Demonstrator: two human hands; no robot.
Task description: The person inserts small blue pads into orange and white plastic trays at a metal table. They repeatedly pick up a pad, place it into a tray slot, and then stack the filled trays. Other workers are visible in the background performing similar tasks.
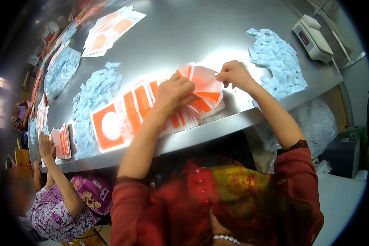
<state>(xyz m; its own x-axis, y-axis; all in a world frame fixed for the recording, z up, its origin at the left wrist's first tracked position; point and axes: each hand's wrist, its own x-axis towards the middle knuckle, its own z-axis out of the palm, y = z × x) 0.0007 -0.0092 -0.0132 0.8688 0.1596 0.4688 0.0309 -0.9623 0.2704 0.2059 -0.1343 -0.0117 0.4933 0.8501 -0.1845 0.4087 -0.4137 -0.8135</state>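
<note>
A fanned row of flat orange-and-white plastic pouches (129, 104) lies along the table's near edge. My left hand (175, 93) rests over its right part, fingers curled around the pouch on top. That uppermost pouch (207, 82) bulges up, its pale, see-through side spread toward my right hand (235, 76). Thumb and fingers of the right hand are pinched together at the pouch's edge; what lies between them is too small to make out. Small pale-blue packets form one heap (276, 61) to the right of that hand and another heap (95, 102) left of the row.
A white scale (313, 39) stands at the metal table's (184, 35) far right. More pouches (110, 30) lie stacked at the back left, near a clear bag of blue packets (62, 71). At left, a co-worker's hands (46, 145) are beside a pouch stack (62, 141).
</note>
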